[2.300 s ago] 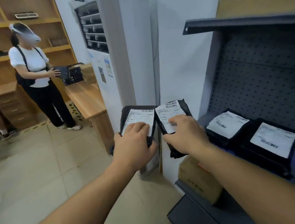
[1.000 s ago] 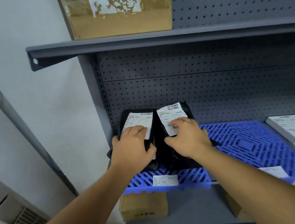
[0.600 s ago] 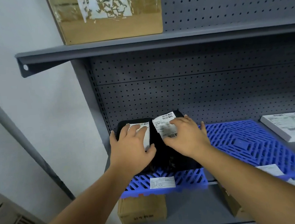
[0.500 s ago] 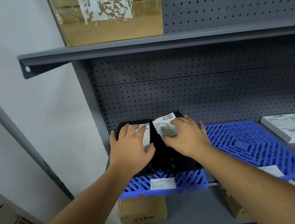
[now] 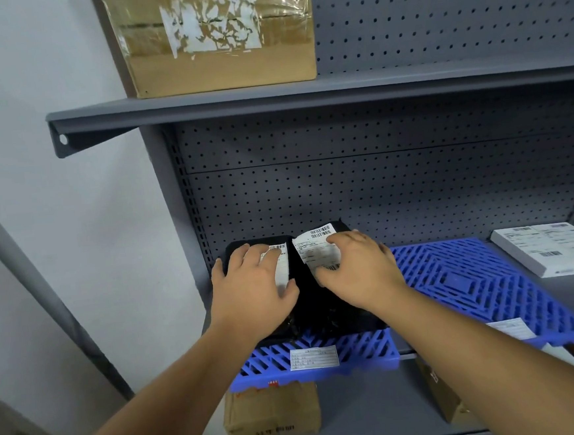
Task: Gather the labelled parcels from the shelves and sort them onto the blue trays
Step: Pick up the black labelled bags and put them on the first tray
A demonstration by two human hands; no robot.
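Two flat hands, left hand and right hand, grips released, press black parcels onto a blue tray.

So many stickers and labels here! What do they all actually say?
None can be read.
Left black parcel label: barcode, print too small.
Right black parcel label: barcode and blurred lines.
Blue tray front tag: blurred.
White box labels: barcodes, unreadable.
Lower cardboard box: dark stamped marks, illegible.
Top cardboard box: label torn off.
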